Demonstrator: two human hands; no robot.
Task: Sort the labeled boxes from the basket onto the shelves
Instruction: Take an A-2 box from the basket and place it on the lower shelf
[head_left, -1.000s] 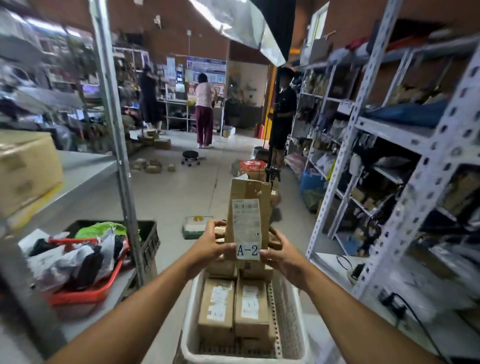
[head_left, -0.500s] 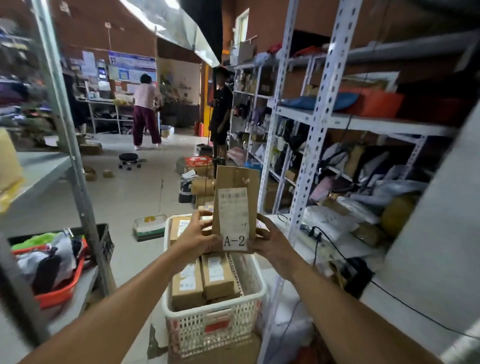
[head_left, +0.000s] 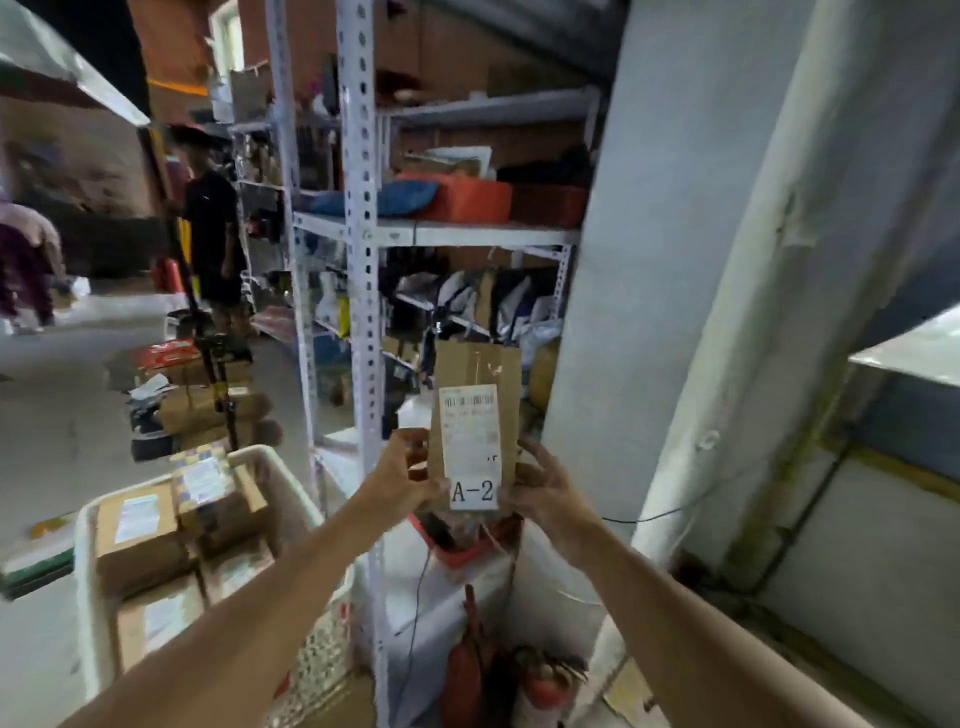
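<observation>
Basket (head_left: 88, 561): lower left of frame, now off to the side, boxes left inside. Left hand (head_left: 402, 480), right hand (head_left: 545, 491): fingers pinching the A-2 box (head_left: 475, 415) upright at centre. Shelving (head_left: 363, 228): now directly behind the box, where the aisle was before. Judgement: carrier is turning to find the A-2 slot.
</observation>
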